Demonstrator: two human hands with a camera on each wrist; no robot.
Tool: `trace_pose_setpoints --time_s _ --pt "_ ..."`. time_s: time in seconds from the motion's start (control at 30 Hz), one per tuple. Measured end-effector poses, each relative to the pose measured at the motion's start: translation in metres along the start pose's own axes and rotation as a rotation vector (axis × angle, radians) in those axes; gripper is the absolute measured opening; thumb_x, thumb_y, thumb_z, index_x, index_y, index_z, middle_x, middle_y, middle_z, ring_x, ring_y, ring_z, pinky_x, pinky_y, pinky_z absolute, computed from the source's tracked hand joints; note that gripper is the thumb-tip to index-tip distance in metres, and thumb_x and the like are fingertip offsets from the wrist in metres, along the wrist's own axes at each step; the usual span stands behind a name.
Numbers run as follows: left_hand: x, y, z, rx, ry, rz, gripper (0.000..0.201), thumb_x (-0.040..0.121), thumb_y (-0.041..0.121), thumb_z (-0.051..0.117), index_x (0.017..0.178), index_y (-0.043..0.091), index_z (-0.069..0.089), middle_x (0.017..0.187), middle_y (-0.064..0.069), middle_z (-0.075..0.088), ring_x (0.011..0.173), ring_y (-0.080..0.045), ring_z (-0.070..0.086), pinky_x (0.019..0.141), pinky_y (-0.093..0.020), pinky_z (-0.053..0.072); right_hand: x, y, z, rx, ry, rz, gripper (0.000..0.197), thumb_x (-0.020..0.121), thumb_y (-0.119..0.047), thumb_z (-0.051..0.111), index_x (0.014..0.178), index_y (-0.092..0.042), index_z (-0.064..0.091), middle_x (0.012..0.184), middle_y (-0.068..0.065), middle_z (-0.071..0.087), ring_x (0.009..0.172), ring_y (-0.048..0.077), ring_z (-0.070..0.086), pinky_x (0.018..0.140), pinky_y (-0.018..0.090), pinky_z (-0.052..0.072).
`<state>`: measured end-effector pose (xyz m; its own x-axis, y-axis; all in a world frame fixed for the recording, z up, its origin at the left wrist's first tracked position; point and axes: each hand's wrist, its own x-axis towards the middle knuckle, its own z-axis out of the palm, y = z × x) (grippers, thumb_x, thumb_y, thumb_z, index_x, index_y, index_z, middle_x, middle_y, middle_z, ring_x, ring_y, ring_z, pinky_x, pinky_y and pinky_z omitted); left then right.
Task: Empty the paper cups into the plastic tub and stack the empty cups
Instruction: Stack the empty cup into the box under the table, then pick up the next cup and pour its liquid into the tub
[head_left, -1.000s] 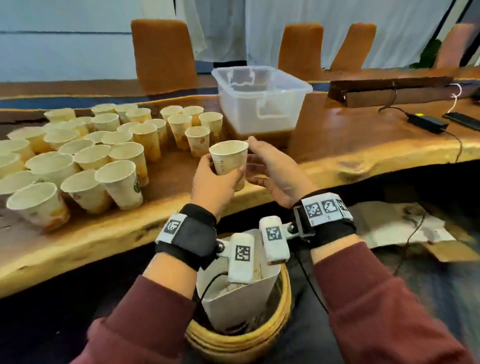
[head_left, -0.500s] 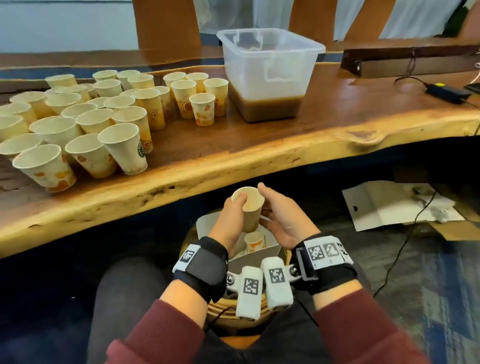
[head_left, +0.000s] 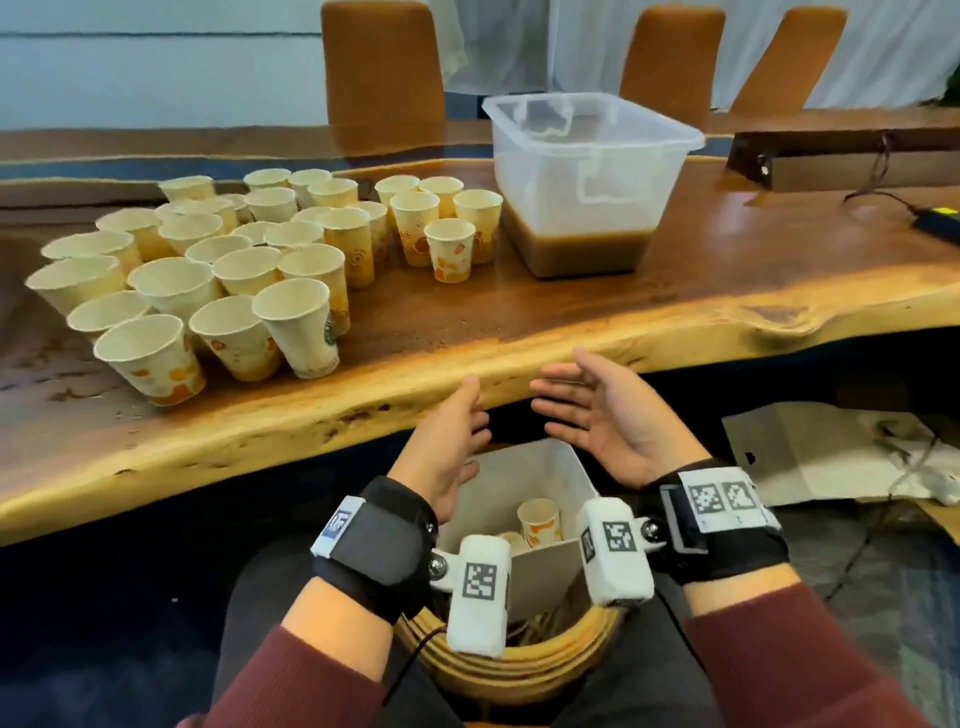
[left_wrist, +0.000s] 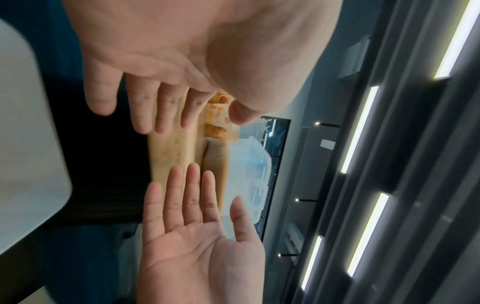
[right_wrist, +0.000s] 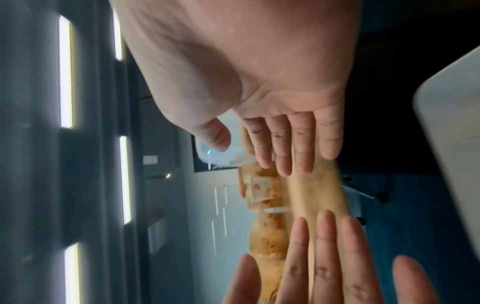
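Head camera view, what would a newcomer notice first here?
First the crowd of paper cups packed on the left of the wooden table. Right of them stands a clear plastic tub with brown liquid at its bottom. Nearer, the left hand and right hand hover open and empty above a white box holding emptied cups.

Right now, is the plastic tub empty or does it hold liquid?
It holds liquid. The plastic tub shows a brown layer across its bottom through the clear walls; the upper part is unfilled, and it has no lid.
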<state>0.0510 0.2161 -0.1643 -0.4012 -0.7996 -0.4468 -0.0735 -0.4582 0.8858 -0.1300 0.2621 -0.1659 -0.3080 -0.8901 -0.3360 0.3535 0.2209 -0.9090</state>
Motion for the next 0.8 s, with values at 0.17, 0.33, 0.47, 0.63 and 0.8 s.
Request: trace_pose_setpoints --time_s 0.17,0.33,0.47,0.63,0.8 --pt "-0.013 0.046 -0.035 -0.150 0.170 0.146 0.032 0.106 0.045 0.046 0.103 0.019 0.066 0.097 0.003 0.069 0.096 -0.012 0.064 0.092 -0.037 0.047 0.013 -0.042 0.062 -0.056 -0.126 -0.071 0.044 0.107 -0.046 0.050 0.123 -0.010 0.070 0.117 0.011 0.077 0.113 0.027 0.073 0.104 0.046 0.051" --pt "-0.021 0.074 -0.087 -0.276 0.444 0.279 0.037 0.097 0.035 0.057 0.129 0.016 0.057 0.113 -0.013 0.064 0.108 -0.022 0.062 0.080 -0.034 0.047 0.034 -0.053 0.147 -0.123 -0.268 -0.049 0.042 0.106 -0.042 0.054 0.125 -0.008 0.070 0.121 0.013 0.076 0.119 0.031 0.069 0.109 0.050 0.050" --pt "-0.020 0.077 -0.109 -0.304 0.482 0.287 0.047 0.097 0.035 0.060 0.140 0.029 0.041 0.130 0.002 0.057 0.116 -0.016 0.054 0.102 -0.041 0.048 0.043 -0.041 0.197 -0.163 -0.368 -0.013 0.033 0.104 -0.040 0.060 0.119 -0.014 0.073 0.119 0.009 0.076 0.118 0.030 0.067 0.109 0.049 0.050" --pt "-0.007 0.070 -0.112 -0.237 0.477 0.289 0.054 0.095 0.028 0.060 0.144 0.036 0.038 0.133 0.002 0.057 0.118 -0.017 0.056 0.107 -0.044 0.047 0.051 -0.031 0.208 -0.179 -0.409 0.001 0.032 0.105 -0.042 0.057 0.128 -0.024 0.070 0.118 0.001 0.078 0.118 0.025 0.068 0.112 0.053 0.047" --pt "0.004 0.061 -0.103 0.076 0.556 0.306 0.077 0.071 0.043 0.075 0.141 0.039 0.042 0.140 0.000 0.050 0.125 -0.020 0.052 0.109 -0.046 0.047 0.043 -0.039 0.190 -0.160 -0.427 -0.018 0.032 0.107 -0.037 0.054 0.128 -0.020 0.071 0.118 0.002 0.077 0.120 0.024 0.067 0.109 0.048 0.051"
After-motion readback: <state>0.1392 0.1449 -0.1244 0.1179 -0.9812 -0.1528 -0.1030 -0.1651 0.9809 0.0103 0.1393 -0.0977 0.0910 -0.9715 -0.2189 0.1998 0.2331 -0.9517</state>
